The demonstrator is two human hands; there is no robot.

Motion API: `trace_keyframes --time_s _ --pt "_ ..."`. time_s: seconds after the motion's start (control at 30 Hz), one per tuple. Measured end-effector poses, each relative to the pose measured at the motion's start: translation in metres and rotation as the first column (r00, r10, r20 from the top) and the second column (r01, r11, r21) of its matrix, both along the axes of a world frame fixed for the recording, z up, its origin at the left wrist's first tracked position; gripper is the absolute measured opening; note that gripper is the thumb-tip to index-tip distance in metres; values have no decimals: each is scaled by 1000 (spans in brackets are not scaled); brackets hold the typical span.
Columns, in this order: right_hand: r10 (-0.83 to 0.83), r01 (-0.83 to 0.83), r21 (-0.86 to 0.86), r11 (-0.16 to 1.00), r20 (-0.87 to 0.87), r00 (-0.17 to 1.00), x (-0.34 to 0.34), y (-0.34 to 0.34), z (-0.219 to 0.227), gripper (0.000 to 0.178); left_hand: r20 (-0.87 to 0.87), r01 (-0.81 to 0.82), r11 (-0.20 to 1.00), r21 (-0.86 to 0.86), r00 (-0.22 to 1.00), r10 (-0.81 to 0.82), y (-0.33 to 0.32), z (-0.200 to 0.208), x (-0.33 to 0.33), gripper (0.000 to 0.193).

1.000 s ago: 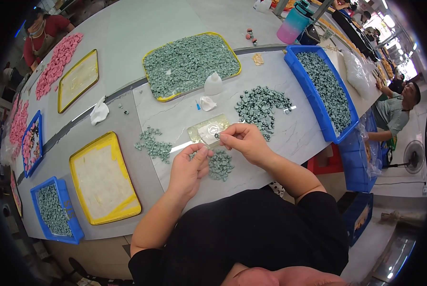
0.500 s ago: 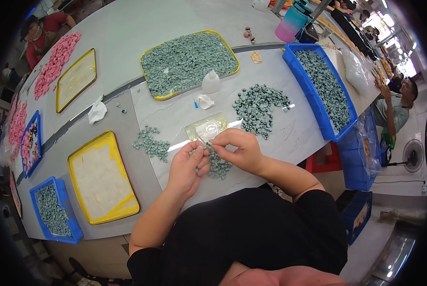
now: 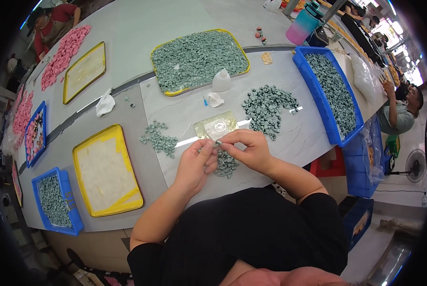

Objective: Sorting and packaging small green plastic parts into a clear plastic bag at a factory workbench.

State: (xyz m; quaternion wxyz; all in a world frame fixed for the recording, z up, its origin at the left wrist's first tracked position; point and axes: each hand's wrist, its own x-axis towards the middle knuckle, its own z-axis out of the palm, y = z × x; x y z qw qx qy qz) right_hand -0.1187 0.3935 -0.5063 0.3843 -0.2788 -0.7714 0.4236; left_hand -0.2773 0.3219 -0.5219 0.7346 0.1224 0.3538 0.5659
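My left hand (image 3: 194,164) and my right hand (image 3: 252,148) meet over the table in front of me. Pinched between their fingertips is a small green piece (image 3: 218,142), partly covered by the fingers. Just under the hands lies a small heap of green pieces (image 3: 226,164). Beyond them is a flat yellowish clear block (image 3: 229,119) with a round mark. To its left, loose green pieces (image 3: 157,139) are scattered. On its right spreads a pile of green pieces with dark parts (image 3: 267,107). A white squeeze bottle (image 3: 221,81) stands behind, near a crumpled white tissue (image 3: 215,99).
A yellow-rimmed tray (image 3: 199,59) full of green pieces lies at the back. Blue bins stand at right (image 3: 303,71) and lower left (image 3: 43,204). An almost bare yellow tray (image 3: 106,176) is left. A two-tone bottle (image 3: 303,24) stands far right. Co-workers sit farther off.
The whole view has shifted slightly, so the table's things appear farther right. Both hands stay together at the small green piece, with fingers slightly changed.
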Motion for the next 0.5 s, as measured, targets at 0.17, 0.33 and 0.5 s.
trace_keyframes --time_s 0.17,0.33,0.5 --pt "13 -4 238 971 -38 999 -3 5 -3 16 41 61 998 -9 997 -60 0 6 0 16" --pt "64 -53 209 976 -48 997 -1 3 0 18 44 68 998 -15 997 -68 1 3 1 19" --pt "121 -114 143 983 -48 991 4 -1 -1 21 -8 60 994 -91 998 -61 1 8 7 21"
